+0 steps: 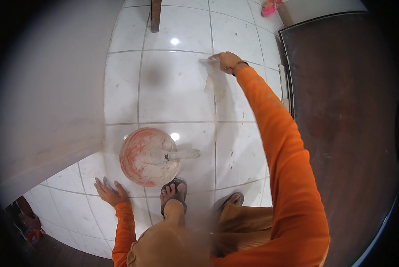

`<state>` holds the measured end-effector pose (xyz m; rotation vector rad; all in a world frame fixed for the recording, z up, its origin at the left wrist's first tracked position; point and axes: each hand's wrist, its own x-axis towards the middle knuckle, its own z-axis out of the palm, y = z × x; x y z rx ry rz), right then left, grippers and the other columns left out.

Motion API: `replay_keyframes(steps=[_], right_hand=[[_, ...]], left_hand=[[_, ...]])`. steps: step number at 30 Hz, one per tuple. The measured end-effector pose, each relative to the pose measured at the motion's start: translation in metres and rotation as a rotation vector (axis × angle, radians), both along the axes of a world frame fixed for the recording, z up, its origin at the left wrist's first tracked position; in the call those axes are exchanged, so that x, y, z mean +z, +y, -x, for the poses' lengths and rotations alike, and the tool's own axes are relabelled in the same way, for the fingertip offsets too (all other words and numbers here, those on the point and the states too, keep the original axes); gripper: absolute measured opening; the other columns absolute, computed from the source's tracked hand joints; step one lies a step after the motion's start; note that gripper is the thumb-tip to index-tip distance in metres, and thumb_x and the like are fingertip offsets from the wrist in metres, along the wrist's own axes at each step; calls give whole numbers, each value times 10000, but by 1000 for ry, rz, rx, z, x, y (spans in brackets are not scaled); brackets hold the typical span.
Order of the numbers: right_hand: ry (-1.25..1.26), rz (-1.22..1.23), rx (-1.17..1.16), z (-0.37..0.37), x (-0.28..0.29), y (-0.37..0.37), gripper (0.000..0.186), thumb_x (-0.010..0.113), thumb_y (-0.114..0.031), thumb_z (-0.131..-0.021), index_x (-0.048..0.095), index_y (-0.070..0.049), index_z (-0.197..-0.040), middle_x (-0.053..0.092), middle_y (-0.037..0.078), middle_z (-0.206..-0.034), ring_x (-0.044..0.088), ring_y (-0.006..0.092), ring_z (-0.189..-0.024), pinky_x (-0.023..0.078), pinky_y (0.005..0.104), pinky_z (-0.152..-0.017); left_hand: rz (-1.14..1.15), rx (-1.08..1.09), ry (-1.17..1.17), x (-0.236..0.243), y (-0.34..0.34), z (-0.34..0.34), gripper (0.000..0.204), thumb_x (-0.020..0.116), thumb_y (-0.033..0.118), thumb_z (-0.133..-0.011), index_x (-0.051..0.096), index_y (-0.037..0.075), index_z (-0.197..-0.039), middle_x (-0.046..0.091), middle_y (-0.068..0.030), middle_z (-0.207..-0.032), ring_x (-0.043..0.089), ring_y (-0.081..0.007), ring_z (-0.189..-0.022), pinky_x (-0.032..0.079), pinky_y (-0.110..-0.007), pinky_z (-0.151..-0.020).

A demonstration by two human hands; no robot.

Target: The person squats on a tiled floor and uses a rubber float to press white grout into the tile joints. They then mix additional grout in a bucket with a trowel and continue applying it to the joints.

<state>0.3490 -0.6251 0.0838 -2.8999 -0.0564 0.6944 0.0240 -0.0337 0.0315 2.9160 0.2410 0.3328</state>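
My right hand is stretched far forward, its fingers closed on a thin, pale flat scraper held low at the tiles; most of the scraper is hidden. Just nearer to me, a wet beige grout smear lies along a joint in the white tile floor. My left hand rests on the floor at the lower left, fingers spread, holding nothing. Between my hands sits a reddish round basin coated with pale paste. A paste-covered tool lies in it, its handle jutting over the rim to the right.
A pale wall runs along the left. On the right is a large dark brown panel. A wooden leg stands at the far end, and a pink object lies far right. My sandalled foot is close to the basin.
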Motion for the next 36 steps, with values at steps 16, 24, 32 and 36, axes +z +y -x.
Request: replay_keyframes(steps=[16,24,32,36], right_hand=[[73,-119,98,177,-21,33,710,541,57,-678,709,-244,-1299,739,197,-970,695,386,-876,575,433,-840],[21,-310,-334,175,1,1,586,517,-5,-812,663,-175,-1354,733,229,-1035,710,384,-932,565,387,-848],[-85,-54,211,158,-30,28,719,549,86,-801,609,-278,-1418,562,71,-1491,493,263,-1411,364,462,-1193],[-151,-225,203,208,-58,16,694,613,8,-811,582,-272,-1444,525,31,-1529,380,249,-1490,259,514,-1239]], left_hand=[[9,18,11,-4,6,4,483,617,257,-946,563,32,-1369,404,-148,-1595,338,-423,-1471,283,-579,-1167],[67,-9,-13,-12,14,11,508,603,349,-982,566,52,-1392,374,-132,-1620,300,-413,-1490,246,-569,-1186],[87,2,20,-12,15,12,480,593,340,-996,568,82,-1399,370,-128,-1623,277,-395,-1504,215,-551,-1205],[83,13,33,-6,8,9,487,603,313,-972,562,64,-1388,364,-122,-1628,280,-410,-1501,225,-557,-1201]])
